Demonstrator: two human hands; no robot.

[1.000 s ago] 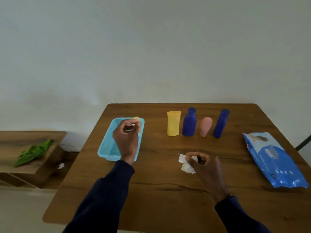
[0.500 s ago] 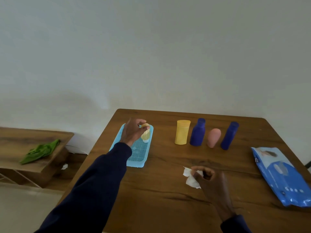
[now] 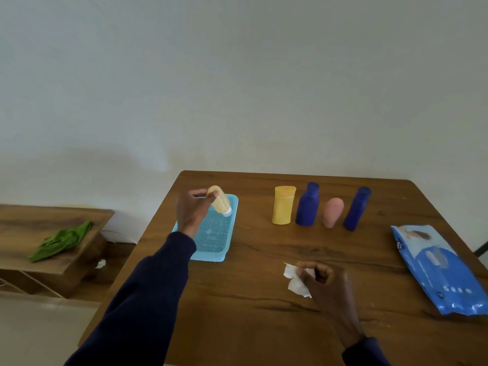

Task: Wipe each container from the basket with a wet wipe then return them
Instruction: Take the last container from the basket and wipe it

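I held a bottle (image 3: 220, 202) over the basket (image 3: 211, 256) for wiping.
Left hand (image 3: 191, 210) pinched it, seemingly cap-down; right hand (image 3: 327, 283) clutched the wipe (image 3: 294, 281) it had to reach.

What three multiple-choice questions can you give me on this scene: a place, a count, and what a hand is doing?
1. Where does the wipes pack lie? A. on the floor B. in a drawer C. at the right of the table
2. How many containers stand in a row beyond the white wipe? A. four B. two C. six
3. What is the left hand doing? A. lying flat B. holding a pale bottle over the basket C. tearing paper
Answers: C, the pack lies by the table's right edge; A, one yellow, one pink and two dark blue stand there; B, its fingers curl round the tilted bottle above the basket.
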